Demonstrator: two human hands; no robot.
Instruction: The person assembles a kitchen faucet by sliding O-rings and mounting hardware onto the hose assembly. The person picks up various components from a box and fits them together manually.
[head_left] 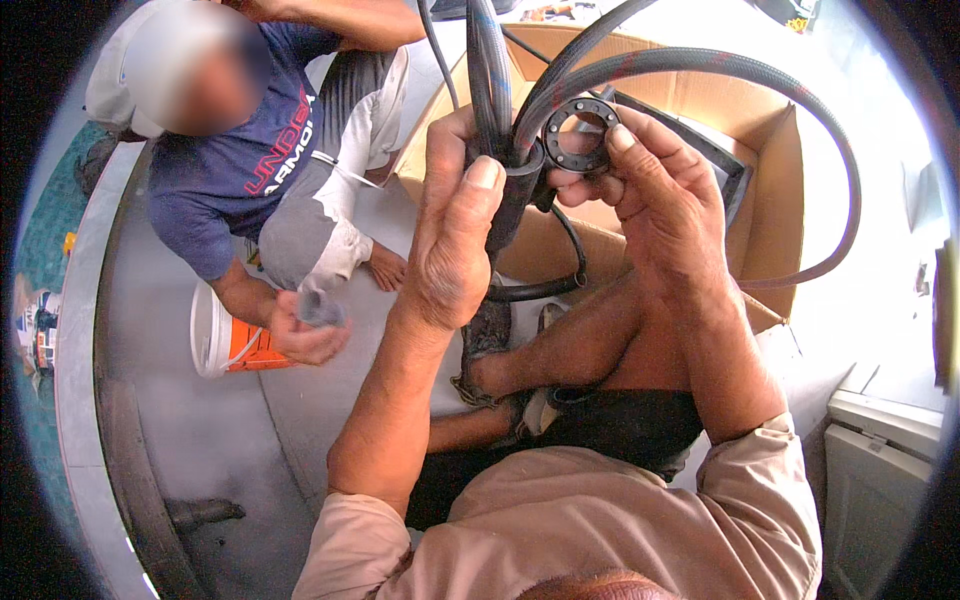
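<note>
My left hand (450, 240) is closed round a black sleeve (514, 205), its thumb along the near side. Several braided grey hoses (487, 75) come out of the sleeve's top; one thick hose (720, 62) arches far to the right and down. Just right of the sleeve, my right hand (668, 195) pinches a black ring (553, 130) between thumb and fingers. Small round holes or studs run round the ring's face, and its middle is open. A thinner black hose (535, 292) curves below my hands.
Behind my hands stands an open cardboard box (775, 225) with a black frame-like part (738, 190) in it. At left sits a co-worker (225, 190), one hand holding a blurred grey object (320, 308) beside a white and orange bucket (208, 335). A dark pipe piece (203, 514) lies lower left.
</note>
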